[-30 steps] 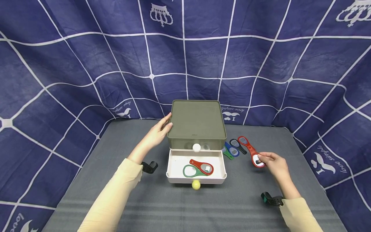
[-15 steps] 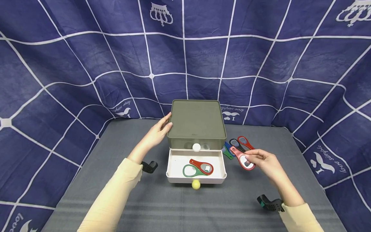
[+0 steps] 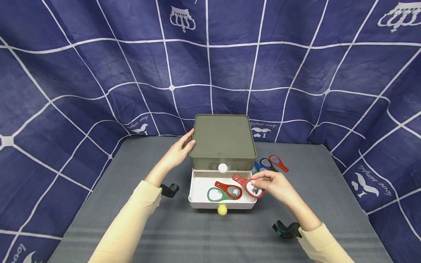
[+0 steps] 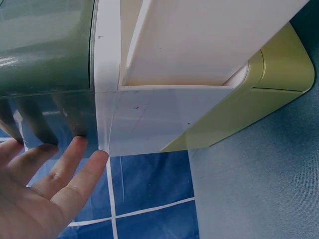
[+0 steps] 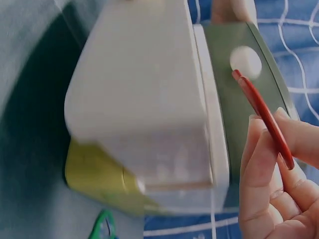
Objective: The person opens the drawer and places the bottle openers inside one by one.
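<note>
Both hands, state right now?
Left hand: open, fingers against the side of the box.
Right hand: closed, pinching a red round-headed tool above the open drawer.

Smooth plastics and matt cloth.
The olive-green square plastic box (image 3: 222, 135) looks smooth and glossy; the white rectangular plastic drawer (image 3: 198, 186), smooth; the red ring-headed plastic tool (image 3: 241, 180), smooth with slight gloss. The dark-blue grid-printed cloth curtain (image 3: 230, 65) appears matt, creased; the grey cloth table covering (image 3: 184, 237), matt.
</note>
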The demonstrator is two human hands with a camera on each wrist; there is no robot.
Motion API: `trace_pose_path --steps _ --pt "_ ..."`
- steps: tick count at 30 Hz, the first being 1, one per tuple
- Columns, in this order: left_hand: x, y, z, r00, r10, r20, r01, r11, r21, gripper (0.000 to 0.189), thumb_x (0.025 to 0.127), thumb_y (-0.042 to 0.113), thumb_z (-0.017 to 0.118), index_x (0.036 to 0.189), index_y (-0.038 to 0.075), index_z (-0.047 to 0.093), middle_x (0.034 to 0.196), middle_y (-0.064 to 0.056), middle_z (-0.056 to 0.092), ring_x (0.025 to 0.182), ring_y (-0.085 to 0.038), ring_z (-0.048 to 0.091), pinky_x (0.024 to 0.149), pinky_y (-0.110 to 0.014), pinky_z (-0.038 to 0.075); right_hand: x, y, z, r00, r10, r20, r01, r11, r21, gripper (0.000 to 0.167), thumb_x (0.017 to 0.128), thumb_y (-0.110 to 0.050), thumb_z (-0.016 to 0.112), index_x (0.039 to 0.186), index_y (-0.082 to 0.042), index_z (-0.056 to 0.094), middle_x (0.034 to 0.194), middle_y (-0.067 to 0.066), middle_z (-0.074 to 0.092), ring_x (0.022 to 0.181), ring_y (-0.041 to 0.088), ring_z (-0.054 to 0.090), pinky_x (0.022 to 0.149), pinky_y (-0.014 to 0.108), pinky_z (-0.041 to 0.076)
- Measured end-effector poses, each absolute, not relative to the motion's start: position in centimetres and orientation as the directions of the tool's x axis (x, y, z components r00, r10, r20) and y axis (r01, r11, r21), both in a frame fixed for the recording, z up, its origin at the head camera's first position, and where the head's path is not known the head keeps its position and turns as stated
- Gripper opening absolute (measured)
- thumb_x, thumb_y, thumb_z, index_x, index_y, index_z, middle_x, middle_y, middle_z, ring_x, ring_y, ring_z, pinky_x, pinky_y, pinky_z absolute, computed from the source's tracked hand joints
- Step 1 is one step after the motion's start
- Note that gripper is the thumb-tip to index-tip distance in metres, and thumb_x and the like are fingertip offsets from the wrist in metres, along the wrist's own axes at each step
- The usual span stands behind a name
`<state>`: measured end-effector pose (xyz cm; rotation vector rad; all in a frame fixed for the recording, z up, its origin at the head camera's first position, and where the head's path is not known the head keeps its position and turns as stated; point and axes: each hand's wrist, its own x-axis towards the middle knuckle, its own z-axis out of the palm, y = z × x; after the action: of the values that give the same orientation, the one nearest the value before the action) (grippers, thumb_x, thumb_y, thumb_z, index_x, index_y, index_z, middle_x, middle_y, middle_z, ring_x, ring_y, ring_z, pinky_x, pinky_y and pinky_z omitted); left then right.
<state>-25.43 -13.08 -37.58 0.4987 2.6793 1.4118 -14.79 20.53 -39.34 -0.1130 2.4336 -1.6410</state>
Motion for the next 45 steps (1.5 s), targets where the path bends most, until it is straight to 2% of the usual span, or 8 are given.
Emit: trace_pose_path --steps 9,13,19,26,32,37,42,45 --pt "-25.5 -13.1 -37.8 -0.948 0.307 0.083 0.243 0.529 0.813 0.058 0.107 0.032 0.043 0.158 0.014 0.023 0.159 -0.018 0.030 0.146 -0.032 0.032 0.119 -0.047 0.031 -15.7 16.2 -40.7 -0.956 -0.291 -0.048 -0.085 0.427 -0.900 0.018 0.086 -0.007 0.074 0.101 0.004 0.073 0.090 0.014 0.076 0.077 0.007 0.069 0.064 0.022 0.055" --pt "-25.6 -13.0 -37.8 -0.947 0.310 0.085 0.245 0.523 0.816 0.057 0.107 0.032 0.043 0.158 0.014 0.024 0.159 -0.018 0.030 0.146 -0.032 0.033 0.118 -0.047 0.032 -15.8 15.0 -41.2 -0.954 -0.297 -0.038 -0.106 0.455 -0.884 0.014 0.084 -0.007 0.075 0.097 0.001 0.074 0.087 0.012 0.075 0.074 0.010 0.069 0.062 0.023 0.055" --pt "-25.6 -13.1 -37.9 -0.947 0.307 0.093 0.250 0.526 0.813 0.057 0.107 0.031 0.043 0.158 0.013 0.024 0.160 -0.018 0.029 0.147 -0.032 0.032 0.120 -0.047 0.029 -15.8 13.6 -41.6 -0.956 -0.291 -0.035 -0.130 0.527 -0.840 0.009 0.084 -0.009 0.076 0.093 -0.006 0.076 0.083 0.006 0.075 0.070 0.008 0.066 0.059 0.022 0.053" --pt "-25.6 -13.0 -37.9 -0.945 0.313 0.093 0.253 0.520 0.816 0.057 0.107 0.031 0.043 0.158 0.013 0.024 0.160 -0.015 0.029 0.147 -0.030 0.032 0.119 -0.045 0.031 -15.5 13.0 -41.8 -0.939 -0.343 -0.029 -0.192 0.593 -0.782 0.008 0.084 -0.006 0.075 0.091 -0.002 0.074 0.081 0.006 0.074 0.068 0.007 0.065 0.058 0.020 0.052" --pt "-25.6 -13.0 -38.0 -0.946 0.312 0.092 0.247 0.507 0.826 0.057 0.107 0.031 0.043 0.158 0.013 0.024 0.160 -0.015 0.030 0.148 -0.029 0.031 0.119 -0.044 0.031 -15.1 12.8 -42.1 -0.938 -0.343 0.048 -0.271 0.641 -0.718 0.008 0.081 -0.004 0.077 0.088 -0.003 0.073 0.075 0.002 0.072 0.061 0.003 0.060 0.055 0.017 0.050" --pt "-25.5 -13.0 -38.0 -0.943 0.318 0.100 0.258 0.509 0.821 0.058 0.107 0.031 0.043 0.158 0.012 0.023 0.160 -0.019 0.029 0.147 -0.033 0.031 0.118 -0.047 0.032 -14.8 12.8 -42.1 -0.934 -0.333 0.127 -0.329 0.670 -0.666 0.010 0.079 -0.003 0.078 0.088 -0.002 0.073 0.077 0.001 0.070 0.066 0.004 0.061 0.058 0.016 0.050" --pt "-25.5 -13.1 -37.9 -0.943 0.319 0.101 0.258 0.500 0.827 0.058 0.107 0.031 0.043 0.158 0.012 0.024 0.159 -0.021 0.030 0.146 -0.034 0.033 0.116 -0.049 0.035 -14.6 13.1 -41.7 -0.941 -0.307 0.141 -0.321 0.681 -0.658 0.010 0.080 -0.004 0.078 0.089 -0.004 0.074 0.079 -0.001 0.071 0.069 0.004 0.062 0.062 0.017 0.051" --pt "-25.4 -13.1 -37.9 -0.943 0.316 0.102 0.257 0.499 0.827 0.057 0.107 0.031 0.043 0.157 0.012 0.024 0.159 -0.020 0.030 0.146 -0.033 0.033 0.116 -0.049 0.035 -14.4 13.4 -41.2 -0.953 -0.284 0.106 -0.274 0.661 -0.698 0.009 0.082 -0.006 0.076 0.091 -0.006 0.075 0.079 -0.002 0.072 0.069 0.004 0.064 0.062 0.017 0.052"
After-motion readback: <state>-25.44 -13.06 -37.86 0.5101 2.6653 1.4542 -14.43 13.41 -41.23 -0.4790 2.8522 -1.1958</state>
